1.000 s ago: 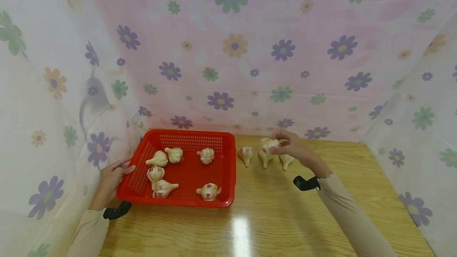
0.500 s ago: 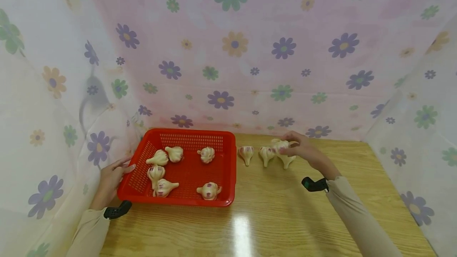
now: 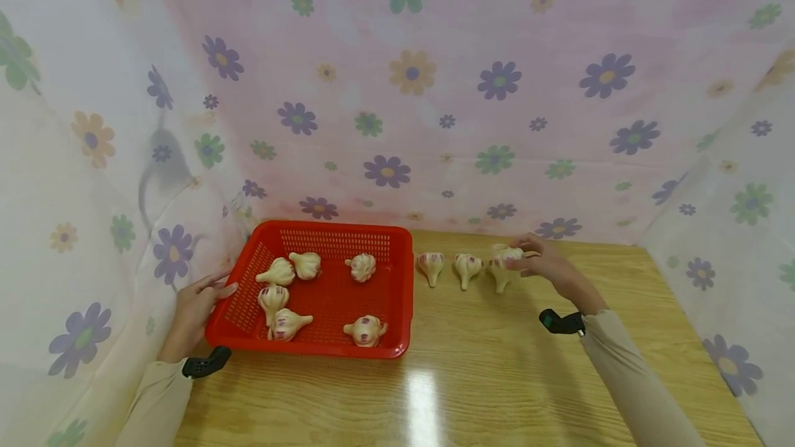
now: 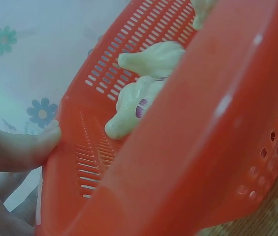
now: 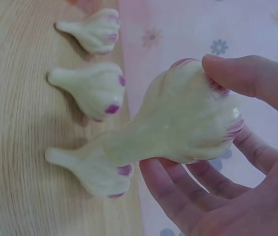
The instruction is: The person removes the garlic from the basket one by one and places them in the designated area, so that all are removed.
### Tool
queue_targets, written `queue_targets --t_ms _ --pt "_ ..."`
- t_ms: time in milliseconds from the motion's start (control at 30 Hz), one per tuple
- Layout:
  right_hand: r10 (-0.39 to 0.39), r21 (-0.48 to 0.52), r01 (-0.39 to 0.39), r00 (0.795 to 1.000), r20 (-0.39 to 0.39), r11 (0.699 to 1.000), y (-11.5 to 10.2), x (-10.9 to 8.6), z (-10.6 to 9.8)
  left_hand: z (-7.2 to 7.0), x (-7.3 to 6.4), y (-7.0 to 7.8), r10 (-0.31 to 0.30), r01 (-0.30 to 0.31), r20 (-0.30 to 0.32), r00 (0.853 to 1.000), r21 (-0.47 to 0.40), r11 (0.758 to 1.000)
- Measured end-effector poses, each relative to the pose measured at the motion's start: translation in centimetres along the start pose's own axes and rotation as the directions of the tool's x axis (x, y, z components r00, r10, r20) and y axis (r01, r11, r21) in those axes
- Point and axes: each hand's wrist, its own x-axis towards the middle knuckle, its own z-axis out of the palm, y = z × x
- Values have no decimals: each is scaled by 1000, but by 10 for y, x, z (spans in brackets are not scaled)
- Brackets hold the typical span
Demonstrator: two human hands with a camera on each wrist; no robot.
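Note:
My left hand [image 3: 194, 312] grips the left rim of a red plastic basket [image 3: 310, 348], its thumb on the rim in the left wrist view. Inside the basket lie several garlic bulbs [image 3: 307, 266], cream with purple marks. Between thumb and fingers my right hand [image 3: 549, 269] holds another garlic bulb [image 5: 183, 118], raised off the table. Below it, partly hidden in both views, is a garlic bulb [image 5: 92, 169] on the table. Two more bulbs, a middle garlic bulb [image 3: 467, 269] and a left garlic bulb [image 3: 431, 266], lie in the same row, stems toward me.
The wooden table [image 3: 497, 378] carries everything and reaches toward me and to the right. A flowered cloth [image 3: 447, 157] hangs behind it and along both sides. The basket's right wall stands close to the leftmost loose bulb.
My right hand has moved to the right with its garlic bulb, from over the middle loose bulb to over the rightmost one. My left hand keeps its grip on the basket.

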Motion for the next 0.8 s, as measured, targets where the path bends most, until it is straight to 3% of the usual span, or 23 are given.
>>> queue_targets --t_ms 367,800 --pt "70 -8 -70 996 -53 997 16 -3 -17 0 0 2 16 -16 11 1000 -22 1000" --pt "89 -15 -91 991 -97 996 37 -9 -28 0 1 0 13 -13 11 1000 8 1000"
